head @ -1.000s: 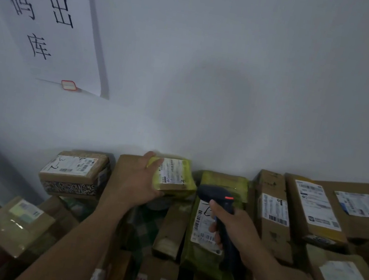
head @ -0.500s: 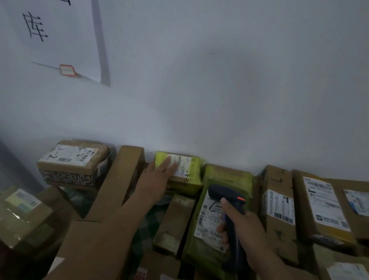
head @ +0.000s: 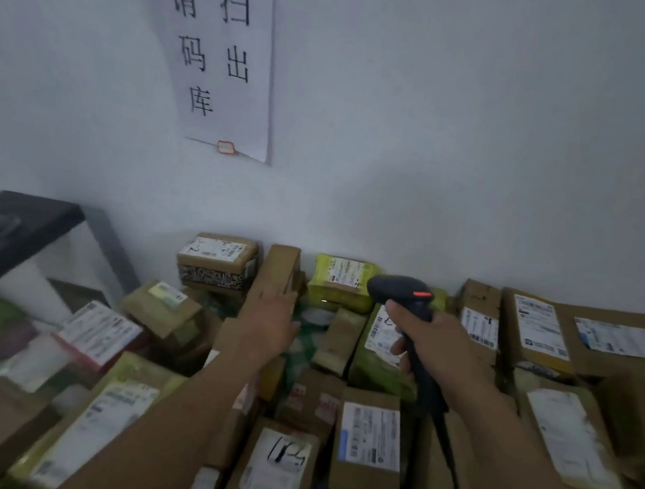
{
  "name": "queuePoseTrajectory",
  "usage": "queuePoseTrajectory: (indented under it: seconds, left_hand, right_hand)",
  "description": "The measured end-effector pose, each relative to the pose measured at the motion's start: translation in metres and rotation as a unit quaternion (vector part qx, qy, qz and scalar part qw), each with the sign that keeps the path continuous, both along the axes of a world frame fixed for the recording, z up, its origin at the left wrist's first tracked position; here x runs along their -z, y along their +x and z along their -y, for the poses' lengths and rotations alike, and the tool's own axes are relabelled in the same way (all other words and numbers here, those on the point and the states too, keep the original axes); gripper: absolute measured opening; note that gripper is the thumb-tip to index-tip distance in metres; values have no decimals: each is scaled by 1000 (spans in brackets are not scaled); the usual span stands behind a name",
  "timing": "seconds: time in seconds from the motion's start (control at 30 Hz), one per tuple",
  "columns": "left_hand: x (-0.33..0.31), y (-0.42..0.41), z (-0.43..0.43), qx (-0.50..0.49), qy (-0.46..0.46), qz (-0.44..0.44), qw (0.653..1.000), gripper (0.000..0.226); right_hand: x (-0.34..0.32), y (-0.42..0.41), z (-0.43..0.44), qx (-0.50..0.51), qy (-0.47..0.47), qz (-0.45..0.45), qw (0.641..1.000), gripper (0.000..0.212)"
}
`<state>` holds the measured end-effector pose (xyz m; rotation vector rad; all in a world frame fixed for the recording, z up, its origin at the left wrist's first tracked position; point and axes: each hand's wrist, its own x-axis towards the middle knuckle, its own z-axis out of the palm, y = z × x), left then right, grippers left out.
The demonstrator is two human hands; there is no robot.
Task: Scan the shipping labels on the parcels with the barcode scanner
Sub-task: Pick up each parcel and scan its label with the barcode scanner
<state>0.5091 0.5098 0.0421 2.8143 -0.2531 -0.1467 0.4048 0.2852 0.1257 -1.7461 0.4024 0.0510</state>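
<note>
My right hand (head: 435,345) grips the handle of a black barcode scanner (head: 404,297) with a red light on top; its head points toward the wall, close to a yellow-green parcel (head: 342,284) whose white label faces up. My left hand (head: 270,322) hovers with straight fingers beside a tall brown carton (head: 280,269), holding nothing. Many cardboard and green parcels with white shipping labels cover the surface below. A labelled green bag (head: 381,348) lies just under the scanner.
A white paper sign (head: 216,43) with black characters hangs on the wall. A dark frame (head: 3,236) stands at the left. Labelled cartons (head: 536,332) line the right side, and a box (head: 217,260) sits against the wall. The scanner's cable (head: 455,470) trails down.
My left hand has let go of the yellow-green parcel and drawn back toward me. The scanner has risen toward that parcel. The view has swung left and up.
</note>
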Motion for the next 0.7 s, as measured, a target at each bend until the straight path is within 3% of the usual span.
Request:
queuePoseTrajectory:
  seconds: [0.3, 0.57, 0.7]
  left_hand:
    - [-61, -127, -85, -3, 29, 34, 999, 34]
    - [-44, -168, -136, 11, -17, 29, 999, 34]
    - [-21, -174, -156, 52, -12, 19, 998, 40]
  right_hand:
    - [-60, -110, -72, -44, 1, 16, 999, 35]
    - [-39, -168, -141, -28, -75, -23, 997, 33]
    - [-14, -182, -176, 5, -41, -47, 998, 31]
